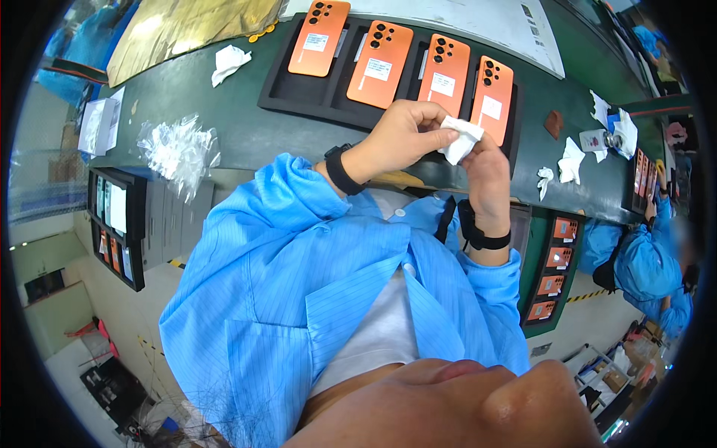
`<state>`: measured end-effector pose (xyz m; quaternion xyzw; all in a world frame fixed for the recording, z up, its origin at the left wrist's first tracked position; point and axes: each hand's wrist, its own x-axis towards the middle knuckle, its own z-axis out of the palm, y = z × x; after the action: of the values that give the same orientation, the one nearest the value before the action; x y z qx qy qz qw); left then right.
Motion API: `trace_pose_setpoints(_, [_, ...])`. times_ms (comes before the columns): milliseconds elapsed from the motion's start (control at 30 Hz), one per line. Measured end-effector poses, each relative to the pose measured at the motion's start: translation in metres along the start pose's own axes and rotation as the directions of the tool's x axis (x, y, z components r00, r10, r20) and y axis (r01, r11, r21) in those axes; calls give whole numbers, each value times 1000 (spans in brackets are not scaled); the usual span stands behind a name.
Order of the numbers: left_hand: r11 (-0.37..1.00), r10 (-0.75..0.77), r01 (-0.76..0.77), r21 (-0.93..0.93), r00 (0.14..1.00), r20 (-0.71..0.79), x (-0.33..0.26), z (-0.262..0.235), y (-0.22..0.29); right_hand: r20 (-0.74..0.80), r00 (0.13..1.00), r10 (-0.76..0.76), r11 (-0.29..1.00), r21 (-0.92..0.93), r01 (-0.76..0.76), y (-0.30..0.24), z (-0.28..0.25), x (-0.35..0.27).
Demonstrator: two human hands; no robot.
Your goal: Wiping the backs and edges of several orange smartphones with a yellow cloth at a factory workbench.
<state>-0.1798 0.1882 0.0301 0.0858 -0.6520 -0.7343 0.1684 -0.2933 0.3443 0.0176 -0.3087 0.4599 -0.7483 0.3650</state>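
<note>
My left hand (399,140) pinches a folded white wipe (461,139) between thumb and fingers. My right hand (489,178) closes on the same wipe from the other side, its fingertips partly hidden behind it. Just beyond both hands lies a black tray (302,110) carrying several orange phones, backs up, each with a white label. The nearest to my hands are the rightmost phone (502,78) and the phone (453,56) beside it. Farther left in the tray are another phone (390,48) and the leftmost phone (327,22), which sits tilted over the tray's edge.
Crumpled clear plastic (179,153) and a white wipe (230,63) lie on the green table (246,142). Right of the tray are used wipes (571,160) and a small bottle (595,140). Phone trays (553,269) stand lower right; a co-worker (646,254) works at far right.
</note>
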Motion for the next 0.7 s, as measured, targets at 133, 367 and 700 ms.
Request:
trace_pose_setpoints(133, [999,-20,21,-40,999,32,-3,12,-2,-200,979,34,998,-39,-42,5,10,-13])
trace_pose_setpoints(367, [985,-62,66,158,998,-33,-13,22,1,-356,925,-132,957,-288,26,6,17,-22])
trace_pose_setpoints(700, [917,-29,68,394,994,-104,3,13,-14,168,858,-485,79,-969,235,10,14,-5])
